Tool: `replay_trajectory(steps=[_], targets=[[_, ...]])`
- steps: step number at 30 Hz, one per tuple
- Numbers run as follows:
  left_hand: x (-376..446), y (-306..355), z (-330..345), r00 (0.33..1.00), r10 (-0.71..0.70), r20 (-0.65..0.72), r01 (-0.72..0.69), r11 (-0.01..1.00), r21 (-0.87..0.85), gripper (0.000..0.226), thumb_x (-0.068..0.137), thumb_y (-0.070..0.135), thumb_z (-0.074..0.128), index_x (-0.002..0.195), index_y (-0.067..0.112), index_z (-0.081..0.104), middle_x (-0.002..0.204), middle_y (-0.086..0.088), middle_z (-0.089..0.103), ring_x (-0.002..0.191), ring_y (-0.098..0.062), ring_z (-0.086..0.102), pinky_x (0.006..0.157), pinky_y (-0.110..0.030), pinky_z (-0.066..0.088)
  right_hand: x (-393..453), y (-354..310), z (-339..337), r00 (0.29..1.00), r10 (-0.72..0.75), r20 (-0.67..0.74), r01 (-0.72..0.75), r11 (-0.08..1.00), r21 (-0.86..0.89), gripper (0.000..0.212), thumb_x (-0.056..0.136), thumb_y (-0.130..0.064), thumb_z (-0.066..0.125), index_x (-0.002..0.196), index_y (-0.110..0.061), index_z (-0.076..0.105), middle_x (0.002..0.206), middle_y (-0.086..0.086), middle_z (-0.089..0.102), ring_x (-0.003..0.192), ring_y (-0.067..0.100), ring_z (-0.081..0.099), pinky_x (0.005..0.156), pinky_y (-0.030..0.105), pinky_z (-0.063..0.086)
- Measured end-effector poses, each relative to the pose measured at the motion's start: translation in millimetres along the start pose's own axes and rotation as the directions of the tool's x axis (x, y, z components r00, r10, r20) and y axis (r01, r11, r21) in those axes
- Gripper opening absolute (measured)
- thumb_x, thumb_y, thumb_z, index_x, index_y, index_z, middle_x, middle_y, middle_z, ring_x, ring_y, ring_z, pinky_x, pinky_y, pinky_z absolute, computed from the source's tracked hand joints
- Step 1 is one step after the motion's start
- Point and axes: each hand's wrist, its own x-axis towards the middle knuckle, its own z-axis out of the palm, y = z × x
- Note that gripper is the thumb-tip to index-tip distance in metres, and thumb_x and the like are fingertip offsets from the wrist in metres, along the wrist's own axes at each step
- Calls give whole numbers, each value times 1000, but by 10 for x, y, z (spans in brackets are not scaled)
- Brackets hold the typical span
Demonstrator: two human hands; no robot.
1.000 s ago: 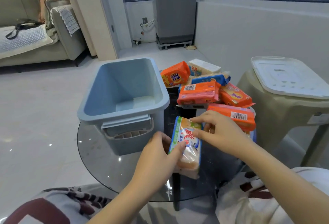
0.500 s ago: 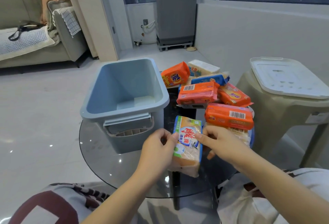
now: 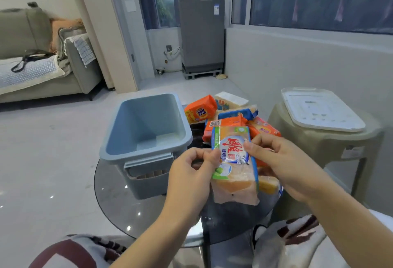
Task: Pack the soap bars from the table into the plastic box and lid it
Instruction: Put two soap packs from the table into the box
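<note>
An empty blue plastic box (image 3: 146, 150) stands open on the round glass table (image 3: 119, 199). Both hands hold one clear-wrapped orange soap pack (image 3: 234, 165) with red lettering, lifted above the table to the right of the box. My left hand (image 3: 191, 174) pinches its left edge, my right hand (image 3: 282, 161) grips its right side. Behind it lies a pile of soap bars (image 3: 231, 114), orange, blue and white. The box's white lid (image 3: 319, 110) rests on a stool to the right.
The beige plastic stool (image 3: 327, 146) stands close to the table's right edge. My knees in patterned cloth (image 3: 293, 238) are under the table's near rim. A sofa (image 3: 42, 71) is far left and a grey appliance (image 3: 202, 33) stands at the back.
The soap pack has risen off the table and come up toward the camera, held by both hands. The camera has tilted up a little.
</note>
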Motion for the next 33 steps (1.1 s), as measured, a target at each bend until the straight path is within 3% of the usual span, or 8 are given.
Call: replay_trajectory(steps=[7, 10, 13, 18, 25, 28, 31, 33], targets=[[372, 649, -47, 995, 94, -38, -95, 995, -28, 11, 77, 11, 75, 79, 8, 64, 68, -2, 75, 56, -12, 71, 43, -19, 51, 291, -554, 167, 979, -191, -68, 196, 977, 88, 21, 72, -33, 68, 57, -21, 60, 69, 0, 74, 64, 20, 72, 48, 27, 56], [641, 793, -176, 993, 88, -78, -87, 996, 13, 32, 74, 10, 77, 104, 10, 66, 95, 1, 73, 78, -17, 74, 57, -27, 58, 597, -633, 382, 961, -241, -135, 256, 960, 114, 28, 84, -21, 65, 58, -16, 55, 68, 7, 70, 65, 26, 69, 56, 36, 56], [946, 888, -386, 994, -35, -102, 38, 999, 21, 44, 72, 13, 79, 111, 4, 60, 113, -10, 66, 89, -21, 70, 59, -28, 57, 906, -695, 596, 957, -241, -163, 266, 951, 159, 31, 85, -16, 64, 56, -14, 54, 59, 2, 65, 63, 23, 65, 55, 34, 55], [1326, 884, -668, 980, -191, -49, 188, 980, -59, 20, 78, 12, 72, 94, 1, 74, 75, -11, 77, 54, -15, 70, 44, -20, 52, 1344, -681, 889, 976, -197, -96, 210, 965, 157, 30, 86, -16, 63, 57, -14, 56, 54, -2, 67, 60, 19, 69, 57, 35, 58], [1609, 710, -873, 928, -368, 57, 372, 926, -65, 42, 83, 29, 66, 122, 14, 59, 116, -12, 70, 83, -25, 67, 63, -33, 55, 1766, -535, 1066, 988, -152, -13, 152, 974, 168, 30, 86, -19, 63, 57, -18, 61, 78, 11, 71, 78, 27, 70, 75, 46, 57], [1720, 703, -916, 907, -411, 89, 417, 907, -63, 41, 87, 28, 59, 125, 15, 57, 119, -13, 68, 85, -27, 65, 63, -32, 54, 1894, -507, 1064, 985, -165, 59, 160, 984, 80, 22, 84, -29, 65, 64, -19, 66, 82, 6, 73, 83, 23, 69, 78, 41, 57], [1800, 688, -973, 858, -509, 74, 514, 849, -120, 31, 91, 26, 52, 117, 13, 62, 106, -15, 70, 77, -27, 66, 63, -35, 54, 1946, -401, 1007, 979, -178, 101, 183, 982, -45, 11, 80, -37, 67, 76, -26, 69, 81, -12, 72, 80, 2, 66, 70, 13, 51], [1852, 628, -1020, 835, -549, 8, 548, 831, -95, 24, 91, 22, 52, 108, 9, 63, 86, -16, 73, 65, -26, 68, 58, -33, 54, 1939, -280, 967, 978, -148, 145, 164, 981, -103, 17, 80, -40, 66, 94, -32, 66, 98, -15, 69, 94, -3, 62, 79, 13, 48]])
